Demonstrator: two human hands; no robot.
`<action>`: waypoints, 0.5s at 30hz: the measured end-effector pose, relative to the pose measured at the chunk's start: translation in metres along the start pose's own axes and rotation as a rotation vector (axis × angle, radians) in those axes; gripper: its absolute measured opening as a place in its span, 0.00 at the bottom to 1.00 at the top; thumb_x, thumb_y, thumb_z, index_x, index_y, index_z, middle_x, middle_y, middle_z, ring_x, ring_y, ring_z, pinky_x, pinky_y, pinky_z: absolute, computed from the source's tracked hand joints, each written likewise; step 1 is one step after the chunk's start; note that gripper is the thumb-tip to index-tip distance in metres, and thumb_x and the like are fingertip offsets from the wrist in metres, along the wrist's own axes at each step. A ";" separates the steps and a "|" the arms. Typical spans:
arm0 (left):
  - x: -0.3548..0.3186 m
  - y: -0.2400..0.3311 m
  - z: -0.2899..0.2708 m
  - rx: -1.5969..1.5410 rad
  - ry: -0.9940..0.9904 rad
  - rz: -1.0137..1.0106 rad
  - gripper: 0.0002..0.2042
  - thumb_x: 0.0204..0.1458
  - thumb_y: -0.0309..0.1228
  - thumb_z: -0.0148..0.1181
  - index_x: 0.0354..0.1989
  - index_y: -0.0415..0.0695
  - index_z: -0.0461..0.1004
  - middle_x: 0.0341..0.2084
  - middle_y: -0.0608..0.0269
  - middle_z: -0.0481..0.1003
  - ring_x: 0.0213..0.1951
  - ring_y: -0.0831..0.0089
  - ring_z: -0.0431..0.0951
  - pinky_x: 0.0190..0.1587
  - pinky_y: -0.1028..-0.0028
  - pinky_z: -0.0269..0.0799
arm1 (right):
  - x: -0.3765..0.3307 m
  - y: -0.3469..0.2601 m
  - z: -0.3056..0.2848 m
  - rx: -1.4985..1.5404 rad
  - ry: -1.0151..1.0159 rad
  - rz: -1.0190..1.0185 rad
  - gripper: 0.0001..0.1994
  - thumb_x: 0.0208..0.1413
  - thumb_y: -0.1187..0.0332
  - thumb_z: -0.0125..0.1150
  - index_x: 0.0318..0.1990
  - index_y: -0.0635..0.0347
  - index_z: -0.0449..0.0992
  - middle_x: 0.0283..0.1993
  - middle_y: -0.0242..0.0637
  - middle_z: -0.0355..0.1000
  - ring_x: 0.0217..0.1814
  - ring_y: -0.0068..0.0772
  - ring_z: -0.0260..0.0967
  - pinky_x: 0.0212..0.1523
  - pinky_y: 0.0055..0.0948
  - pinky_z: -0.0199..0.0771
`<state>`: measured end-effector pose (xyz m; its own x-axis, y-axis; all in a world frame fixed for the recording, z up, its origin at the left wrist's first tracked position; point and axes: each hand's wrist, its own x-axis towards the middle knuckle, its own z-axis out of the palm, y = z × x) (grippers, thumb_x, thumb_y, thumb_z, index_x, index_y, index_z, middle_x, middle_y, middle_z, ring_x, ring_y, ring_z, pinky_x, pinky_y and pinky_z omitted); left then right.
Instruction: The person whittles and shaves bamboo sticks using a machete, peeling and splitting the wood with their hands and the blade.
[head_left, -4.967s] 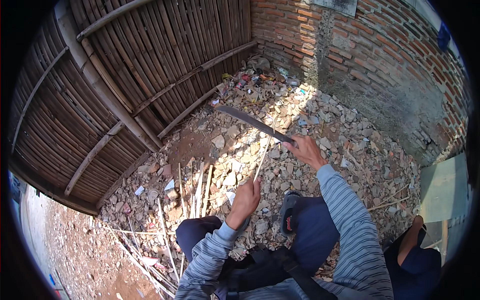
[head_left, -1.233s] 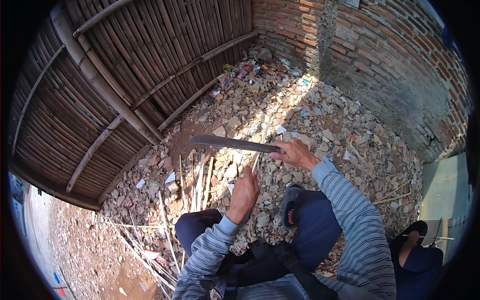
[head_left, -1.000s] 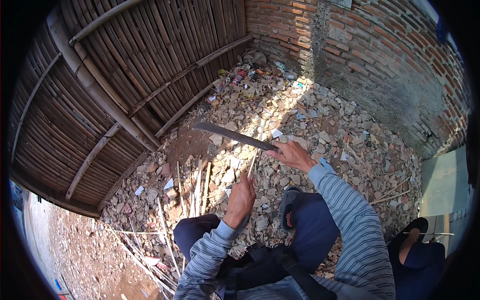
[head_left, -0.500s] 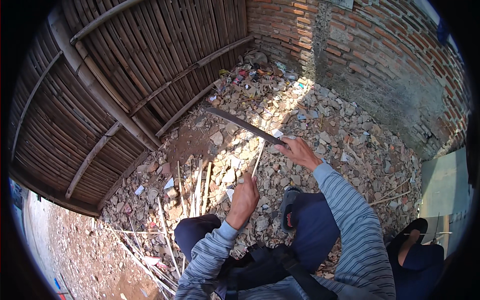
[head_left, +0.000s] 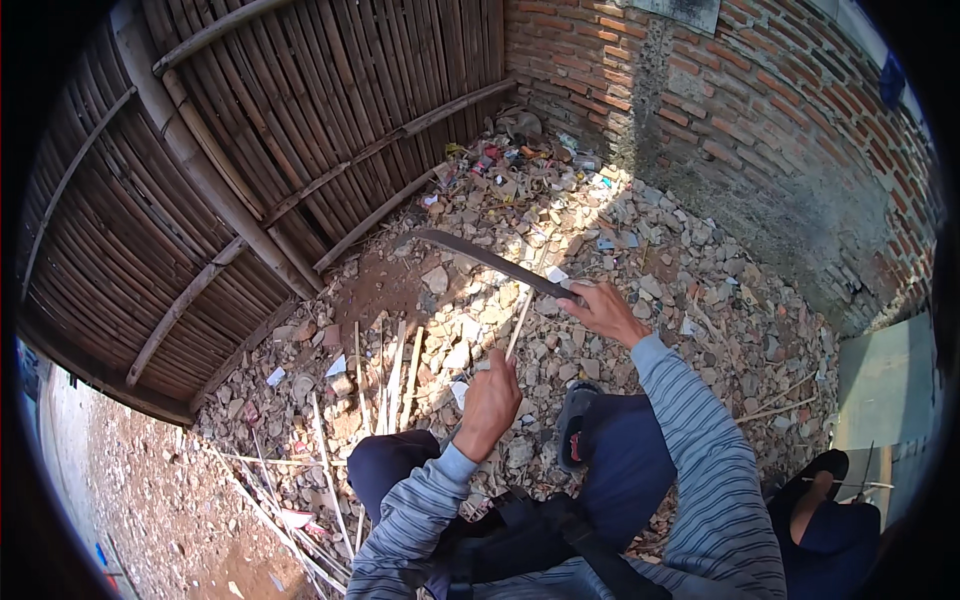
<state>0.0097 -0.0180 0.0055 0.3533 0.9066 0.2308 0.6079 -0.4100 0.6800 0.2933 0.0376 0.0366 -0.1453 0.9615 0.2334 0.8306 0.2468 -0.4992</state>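
Observation:
My right hand grips the handle end of a machete. Its long dark blade points to the far left, the tip over bare soil. My left hand is closed round a thin pale bamboo strip, which sticks up out of the fist toward the blade. Blade and strip cross near my right hand; whether they touch I cannot tell. Left of my left hand, several more pale bamboo strips lie over the stones by my knee.
Stony rubble covers the ground, with litter in the far corner. A bamboo-slat wall stands at left, a brick wall at right. Another person's dark-clothed leg is at the lower right. More strips lie lower left.
The machete's tip has come slightly nearer to me, while both hands keep their grips. The whole view has shifted a little.

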 end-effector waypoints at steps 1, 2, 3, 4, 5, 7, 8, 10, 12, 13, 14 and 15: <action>0.002 0.000 0.000 0.005 0.007 0.013 0.12 0.72 0.33 0.49 0.41 0.35 0.62 0.15 0.36 0.73 0.19 0.35 0.76 0.22 0.42 0.70 | -0.001 -0.006 -0.004 -0.023 -0.061 0.007 0.33 0.66 0.36 0.57 0.44 0.65 0.83 0.18 0.46 0.71 0.21 0.53 0.71 0.29 0.51 0.70; 0.003 -0.001 -0.001 0.011 0.014 0.025 0.12 0.72 0.33 0.49 0.42 0.35 0.62 0.15 0.36 0.73 0.20 0.35 0.76 0.22 0.42 0.70 | 0.000 -0.004 -0.004 -0.023 -0.064 0.003 0.33 0.66 0.36 0.57 0.44 0.65 0.83 0.18 0.46 0.71 0.21 0.53 0.71 0.29 0.51 0.70; 0.003 0.003 -0.002 0.008 0.014 0.030 0.12 0.72 0.33 0.49 0.42 0.35 0.62 0.15 0.36 0.73 0.20 0.35 0.76 0.22 0.42 0.70 | -0.001 0.001 -0.008 -0.079 -0.074 -0.002 0.33 0.66 0.36 0.57 0.45 0.64 0.83 0.19 0.47 0.72 0.22 0.53 0.72 0.30 0.51 0.70; 0.002 0.007 -0.004 0.008 -0.009 0.032 0.12 0.72 0.33 0.49 0.42 0.35 0.61 0.15 0.36 0.73 0.20 0.34 0.77 0.22 0.42 0.70 | -0.002 0.008 -0.011 -0.135 -0.084 -0.007 0.33 0.66 0.36 0.57 0.47 0.64 0.84 0.19 0.47 0.72 0.22 0.52 0.73 0.30 0.51 0.71; 0.002 0.011 -0.005 0.008 -0.032 0.035 0.12 0.72 0.33 0.49 0.43 0.34 0.61 0.15 0.35 0.73 0.20 0.34 0.77 0.23 0.42 0.70 | 0.000 0.018 -0.013 -0.065 -0.025 0.072 0.32 0.66 0.36 0.57 0.48 0.63 0.84 0.20 0.48 0.74 0.23 0.52 0.74 0.31 0.51 0.73; 0.004 0.006 -0.002 0.012 -0.018 0.066 0.12 0.72 0.32 0.49 0.42 0.35 0.61 0.15 0.37 0.73 0.19 0.35 0.75 0.22 0.43 0.68 | 0.006 0.032 -0.010 -0.043 0.044 0.120 0.32 0.66 0.37 0.57 0.49 0.62 0.84 0.19 0.47 0.74 0.23 0.51 0.74 0.31 0.50 0.73; 0.003 0.005 0.001 0.014 -0.011 0.091 0.11 0.72 0.32 0.49 0.42 0.35 0.61 0.14 0.38 0.72 0.18 0.36 0.73 0.21 0.45 0.66 | 0.006 0.038 -0.010 -0.017 0.106 0.171 0.32 0.66 0.37 0.58 0.49 0.62 0.84 0.19 0.47 0.74 0.22 0.50 0.75 0.31 0.49 0.74; 0.001 0.003 -0.001 0.009 -0.071 0.016 0.12 0.72 0.33 0.49 0.43 0.34 0.61 0.16 0.34 0.74 0.21 0.33 0.77 0.24 0.40 0.70 | 0.010 0.023 -0.011 -0.074 0.075 0.202 0.32 0.67 0.37 0.57 0.49 0.62 0.85 0.17 0.46 0.72 0.21 0.50 0.74 0.30 0.49 0.74; -0.006 -0.001 -0.006 0.008 -0.064 -0.001 0.12 0.72 0.33 0.48 0.43 0.34 0.61 0.17 0.33 0.74 0.22 0.33 0.77 0.24 0.40 0.71 | 0.009 0.007 -0.012 -0.146 -0.020 0.245 0.31 0.67 0.38 0.58 0.47 0.62 0.86 0.16 0.45 0.71 0.20 0.48 0.74 0.28 0.48 0.74; -0.003 0.000 -0.004 -0.020 -0.083 -0.001 0.13 0.72 0.34 0.48 0.43 0.35 0.61 0.17 0.33 0.74 0.21 0.33 0.77 0.24 0.39 0.71 | 0.008 0.016 -0.013 -0.103 0.009 0.236 0.31 0.67 0.38 0.58 0.47 0.62 0.85 0.15 0.44 0.70 0.20 0.46 0.73 0.28 0.47 0.73; -0.002 0.003 -0.001 -0.024 -0.076 0.007 0.13 0.72 0.34 0.48 0.43 0.35 0.61 0.17 0.33 0.74 0.21 0.33 0.77 0.24 0.39 0.71 | 0.004 0.024 -0.012 -0.111 0.016 0.233 0.31 0.67 0.38 0.58 0.47 0.62 0.85 0.15 0.44 0.70 0.20 0.46 0.73 0.28 0.47 0.73; -0.001 0.005 0.003 -0.030 -0.070 0.007 0.13 0.72 0.35 0.48 0.43 0.36 0.61 0.17 0.33 0.74 0.21 0.32 0.77 0.24 0.39 0.71 | -0.002 0.031 -0.010 -0.107 0.048 0.168 0.31 0.67 0.37 0.57 0.46 0.61 0.85 0.15 0.43 0.70 0.19 0.46 0.73 0.27 0.46 0.73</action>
<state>0.0146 -0.0217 0.0064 0.4071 0.8940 0.1870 0.5841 -0.4123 0.6992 0.3246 0.0423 0.0291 0.0233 0.9805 0.1951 0.8939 0.0669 -0.4432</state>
